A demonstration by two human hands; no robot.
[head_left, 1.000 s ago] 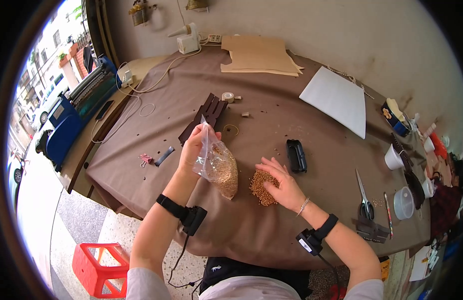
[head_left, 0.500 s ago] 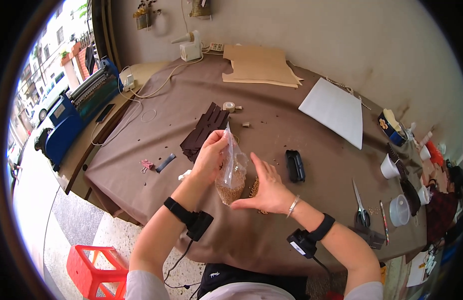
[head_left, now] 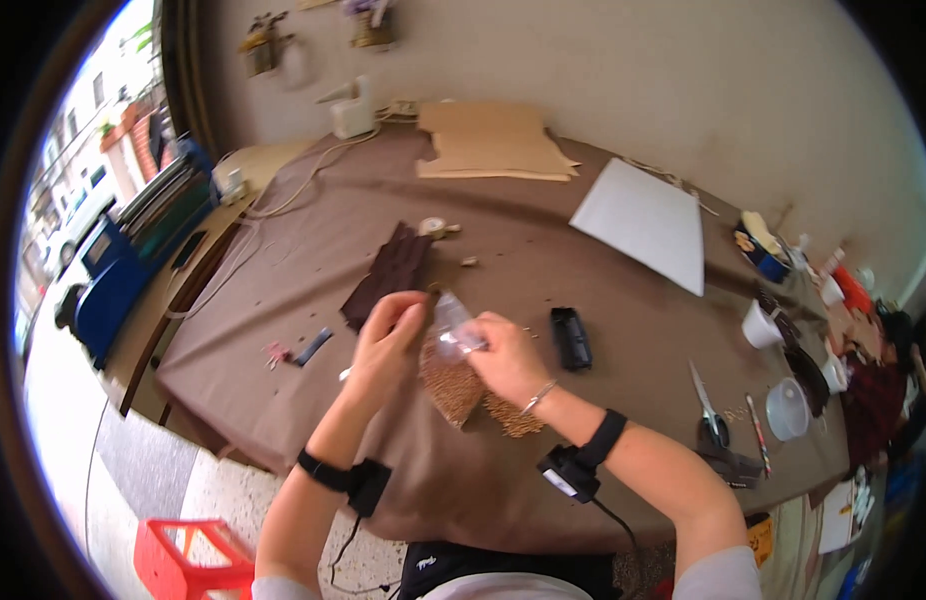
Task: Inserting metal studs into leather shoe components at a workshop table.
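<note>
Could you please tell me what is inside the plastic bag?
The plastic bag holds small tan bead-like pieces; its core is hidden, and the right hand covers some plastic.

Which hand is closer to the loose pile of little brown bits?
The right hand. It's just above the loose brown pile in the picture, pinching the clear bag; the left hand is farther off, left of the bag.

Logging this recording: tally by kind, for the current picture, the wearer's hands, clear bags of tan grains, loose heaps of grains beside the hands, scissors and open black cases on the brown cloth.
Hands: 2 (left hand, right hand)
Clear bag of tan grains: 1
Loose heap of grains: 1
Scissors: 1
Open black case: 1
Total: 6
</note>
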